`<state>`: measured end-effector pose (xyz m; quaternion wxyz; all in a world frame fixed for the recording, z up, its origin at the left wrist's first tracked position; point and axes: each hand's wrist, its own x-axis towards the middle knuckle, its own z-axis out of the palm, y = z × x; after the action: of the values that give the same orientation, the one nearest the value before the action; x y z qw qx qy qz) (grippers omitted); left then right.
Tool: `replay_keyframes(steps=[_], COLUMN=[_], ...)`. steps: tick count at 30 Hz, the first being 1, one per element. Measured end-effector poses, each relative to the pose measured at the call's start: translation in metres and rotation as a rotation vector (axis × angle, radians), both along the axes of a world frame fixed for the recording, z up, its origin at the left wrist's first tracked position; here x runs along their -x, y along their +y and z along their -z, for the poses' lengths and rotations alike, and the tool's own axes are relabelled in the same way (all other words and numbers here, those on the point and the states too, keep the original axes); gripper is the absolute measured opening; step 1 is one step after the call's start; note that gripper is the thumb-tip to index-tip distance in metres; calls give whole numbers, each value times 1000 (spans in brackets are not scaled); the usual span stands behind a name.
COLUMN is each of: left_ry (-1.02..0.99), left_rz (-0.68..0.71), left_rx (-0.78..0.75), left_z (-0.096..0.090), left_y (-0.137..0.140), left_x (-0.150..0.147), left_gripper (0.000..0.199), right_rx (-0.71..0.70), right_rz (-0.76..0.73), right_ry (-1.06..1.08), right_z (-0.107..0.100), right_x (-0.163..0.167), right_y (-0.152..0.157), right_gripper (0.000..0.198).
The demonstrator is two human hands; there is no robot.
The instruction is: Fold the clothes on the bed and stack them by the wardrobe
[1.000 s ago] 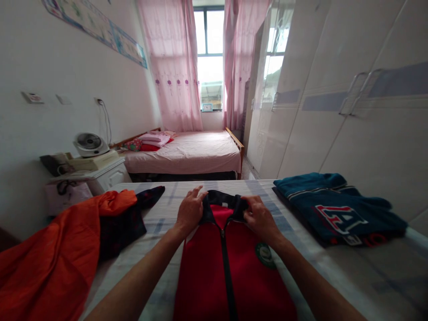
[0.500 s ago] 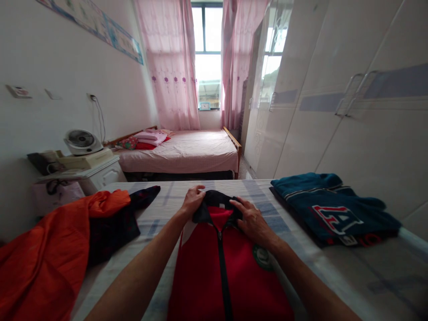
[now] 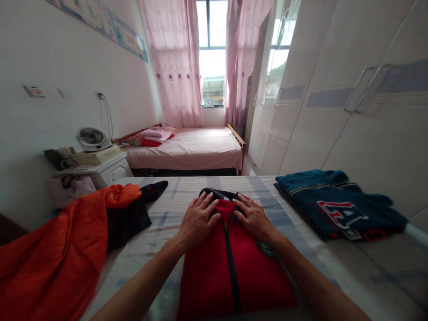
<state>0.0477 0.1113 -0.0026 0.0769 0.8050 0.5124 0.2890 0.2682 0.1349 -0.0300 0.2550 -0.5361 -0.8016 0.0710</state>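
Observation:
A red zip-up jacket with a black collar and black zipper lies front side up on the sheeted bed in front of me. My left hand rests flat over the left side of its collar, fingers spread. On the collar's right side lies my right hand, palm down with the fingers apart. Both hands press on the cloth without gripping it. My right forearm partly covers a round green badge on the chest. Parts of the collar are hidden beneath my fingers.
Folded teal and dark clothes are stacked to the right. An orange garment and a dark patterned one lie at the left. Beyond stand a pink-covered bed, a bedside cabinet with a fan, and a white wardrobe.
My left hand has moved from the collar's outer edge onto its left front and flattened. My right hand stays on the collar's right side. The view has shifted slightly.

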Motion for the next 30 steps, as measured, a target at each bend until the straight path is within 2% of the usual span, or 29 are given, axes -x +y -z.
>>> replay_keyframes(steps=[3,5,10,15,18,25,30], left_ry=[111,123,52,-26,-42,-80,-106], left_rz=[-51,-68,-88,-126,-119,-116,-106], left_rx=[105,155,167,83,43,32,4], left_z=[20,20,11,38,47,46,50], left_y=[-16,-22,-45,-58,-58,-56,-55], left_x=[5,9,9,5,4,5,5], left_gripper=[55,57,54,52,52,54,56], right_rx=[106,122,80,125,150,195,204], right_rz=[-17,-12,166,229,241,319,442], right_ry=[-40,36,273,229,145,-107,-207], right_z=[11,10,-14,-31,-37,-45,-44], right_x=[2,-2,-30,-45,-32,21,19], right_y=[2,5,7,9,21,59,63], right_gripper=[48,50,48,40,40,40,25])
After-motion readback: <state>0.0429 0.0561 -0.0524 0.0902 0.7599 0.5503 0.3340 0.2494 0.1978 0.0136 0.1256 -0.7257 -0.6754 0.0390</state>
